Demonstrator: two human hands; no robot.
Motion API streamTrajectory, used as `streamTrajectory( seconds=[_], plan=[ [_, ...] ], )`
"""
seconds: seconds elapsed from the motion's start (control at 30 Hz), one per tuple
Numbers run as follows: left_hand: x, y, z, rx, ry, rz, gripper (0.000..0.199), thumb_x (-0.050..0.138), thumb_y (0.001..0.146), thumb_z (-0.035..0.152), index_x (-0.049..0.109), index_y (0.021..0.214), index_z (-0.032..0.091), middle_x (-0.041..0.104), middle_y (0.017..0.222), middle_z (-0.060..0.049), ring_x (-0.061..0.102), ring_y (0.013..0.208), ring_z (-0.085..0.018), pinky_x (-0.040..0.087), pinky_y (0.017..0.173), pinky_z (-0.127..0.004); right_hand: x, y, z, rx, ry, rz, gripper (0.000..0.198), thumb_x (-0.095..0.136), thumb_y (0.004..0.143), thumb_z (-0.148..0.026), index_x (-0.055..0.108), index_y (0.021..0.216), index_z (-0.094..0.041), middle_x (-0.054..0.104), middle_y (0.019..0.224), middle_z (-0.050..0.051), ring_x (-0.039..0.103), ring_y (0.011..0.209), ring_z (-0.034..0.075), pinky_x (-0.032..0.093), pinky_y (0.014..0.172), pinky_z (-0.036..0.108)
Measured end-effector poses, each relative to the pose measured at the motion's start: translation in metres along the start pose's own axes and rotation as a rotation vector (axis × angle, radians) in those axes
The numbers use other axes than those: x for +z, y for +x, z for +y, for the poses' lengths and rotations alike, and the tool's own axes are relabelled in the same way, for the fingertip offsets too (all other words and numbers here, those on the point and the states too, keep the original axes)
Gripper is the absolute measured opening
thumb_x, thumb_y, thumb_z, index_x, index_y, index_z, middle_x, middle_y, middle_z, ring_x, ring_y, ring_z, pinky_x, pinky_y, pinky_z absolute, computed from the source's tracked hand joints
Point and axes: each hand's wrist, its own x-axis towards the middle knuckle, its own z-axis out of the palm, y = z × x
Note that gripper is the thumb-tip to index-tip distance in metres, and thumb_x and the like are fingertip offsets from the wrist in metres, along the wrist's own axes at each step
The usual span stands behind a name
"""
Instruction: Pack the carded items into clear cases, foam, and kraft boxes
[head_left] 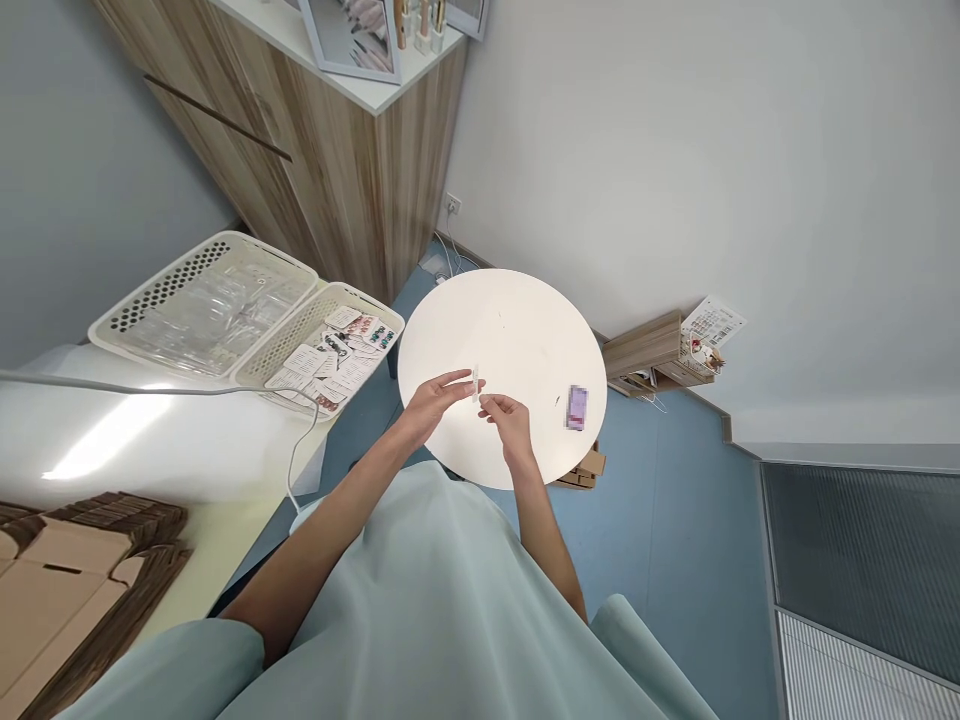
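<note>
Above the round white table (501, 310), my left hand (433, 402) pinches a small, narrow, whitish translucent strip (475, 378) upright between thumb and fingers. My right hand (510, 420) is close beside the strip's lower end, thumb and forefinger pressed together. Whatever sits between those right fingertips is too small to make out. A purple item (577, 408), blurred by pixelation, lies toward the right side of the tabletop. Near it is a tiny dark sliver (557, 400).
Left of the table stand a white basket of printed cards (319, 370) and a white basket of clear plastic pieces (217, 305). A cable (187, 390) crosses the left side. Flattened cardboard boxes (67, 580) are stacked lower left. A wooden shelf (649, 350) is at the right wall.
</note>
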Motion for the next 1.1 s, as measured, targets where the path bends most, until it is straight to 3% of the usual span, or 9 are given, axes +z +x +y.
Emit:
streamTrajectory(
  seconds=[0.07, 0.17, 0.27, 0.47, 0.7, 1.1],
  plan=[
    [-0.001, 0.0, 0.001, -0.006, 0.042, 0.075, 0.076, 0.1, 0.07, 0.054, 0.075, 0.133, 0.02, 0.081, 0.13, -0.017, 0.065, 0.141, -0.036, 0.039, 0.127, -0.05, 0.0, -0.004, -0.008, -0.073, -0.079, 0.05, 0.031, 0.085, 0.081, -0.052, 0.081, 0.088, -0.022, 0.078, 0.091, 0.005, 0.071, 0.082, 0.02, 0.054, 0.082, 0.033],
    [0.0, 0.0, 0.003, -0.011, 0.087, 0.137, 0.079, 0.102, 0.068, 0.053, 0.074, 0.135, 0.021, 0.08, 0.131, -0.016, 0.067, 0.139, -0.036, 0.042, 0.125, -0.05, 0.002, -0.009, -0.017, -0.165, -0.125, 0.011, 0.03, 0.082, 0.085, -0.053, 0.082, 0.09, -0.023, 0.079, 0.093, 0.004, 0.071, 0.086, 0.021, 0.056, 0.086, 0.035],
    [0.001, 0.0, 0.003, 0.005, 0.122, 0.146, 0.079, 0.102, 0.067, 0.054, 0.075, 0.134, 0.022, 0.08, 0.131, -0.016, 0.069, 0.135, -0.037, 0.047, 0.121, -0.05, 0.006, -0.012, -0.021, -0.24, -0.176, -0.024, 0.027, 0.082, 0.085, -0.051, 0.083, 0.091, -0.024, 0.08, 0.098, 0.004, 0.07, 0.09, 0.021, 0.055, 0.087, 0.035],
    [0.002, 0.001, 0.0, 0.047, 0.154, 0.133, 0.076, 0.101, 0.067, 0.058, 0.077, 0.13, 0.022, 0.08, 0.133, -0.015, 0.069, 0.134, -0.037, 0.05, 0.118, -0.048, 0.01, -0.012, -0.019, -0.288, -0.26, 0.04, 0.021, 0.077, 0.09, -0.045, 0.081, 0.089, -0.025, 0.078, 0.096, 0.003, 0.069, 0.091, 0.021, 0.055, 0.084, 0.034],
    [-0.003, 0.008, -0.003, 0.05, 0.18, 0.215, 0.077, 0.096, 0.069, 0.063, 0.077, 0.13, 0.021, 0.084, 0.109, -0.012, 0.076, 0.113, -0.036, 0.056, 0.105, -0.048, -0.009, 0.003, -0.018, -0.219, -0.245, 0.198, 0.016, 0.072, 0.087, -0.039, 0.077, 0.083, -0.023, 0.078, 0.088, 0.003, 0.068, 0.086, 0.02, 0.054, 0.082, 0.033],
    [0.004, 0.016, -0.005, 0.113, 0.327, 0.231, 0.064, 0.09, 0.073, 0.061, 0.078, 0.121, 0.021, 0.081, 0.091, -0.007, 0.076, 0.098, -0.029, 0.055, 0.101, -0.045, -0.024, 0.007, -0.013, -0.146, -0.153, 0.133, 0.017, 0.07, 0.083, -0.039, 0.075, 0.082, -0.023, 0.077, 0.088, 0.002, 0.072, 0.084, 0.021, 0.055, 0.084, 0.034]
  ],
)
